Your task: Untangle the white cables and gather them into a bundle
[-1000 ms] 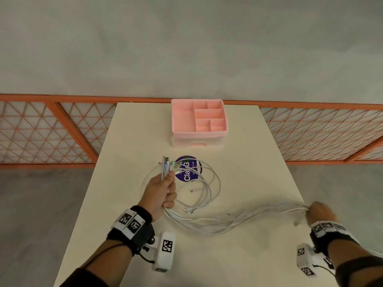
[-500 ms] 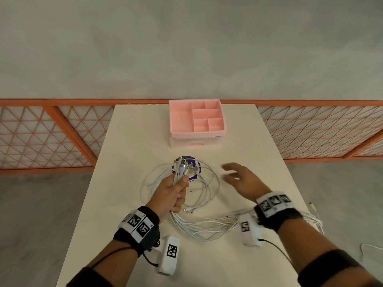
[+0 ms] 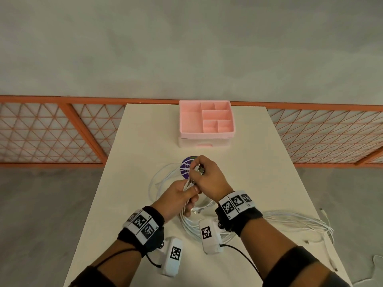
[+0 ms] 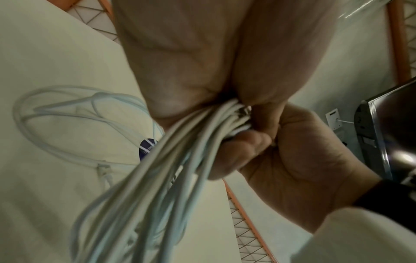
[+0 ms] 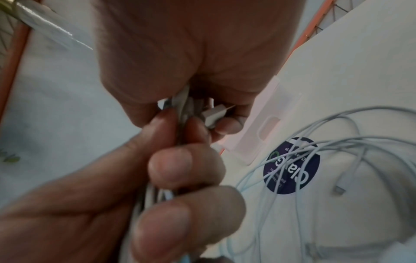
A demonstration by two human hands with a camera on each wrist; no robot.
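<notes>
A pale bench (image 3: 128, 183) is seen from above, and every place below is given relative to the round purple sticker (image 3: 186, 165) on its top. An orange lattice railing (image 3: 51, 131) runs behind the far edge of the bench, well beyond the sticker. A pink compartment organiser (image 3: 190, 121) is set beyond the sticker, near the far edge, on a pale drawer base.

The white cables (image 3: 165, 172) are spread around the sticker: thin loops lie over it and to its left, a thicker run curves on the near side of it, and a long sheaf trails far to its right, as far as the bench edge, where loose plug ends lie.

The left hand (image 3: 178, 198) is held just on the near side of the sticker. Its grip is closed round a gathered sheaf of the cables, with fingers and thumb curled about the strands, as the left wrist view confirms.

The right hand (image 3: 209, 177) is placed just right of the sticker, touching the left hand. Its grip is closed too: the cable plug ends (image 5: 213, 115) are pinched between curled fingers and thumb, directly above the left hand's hold.
</notes>
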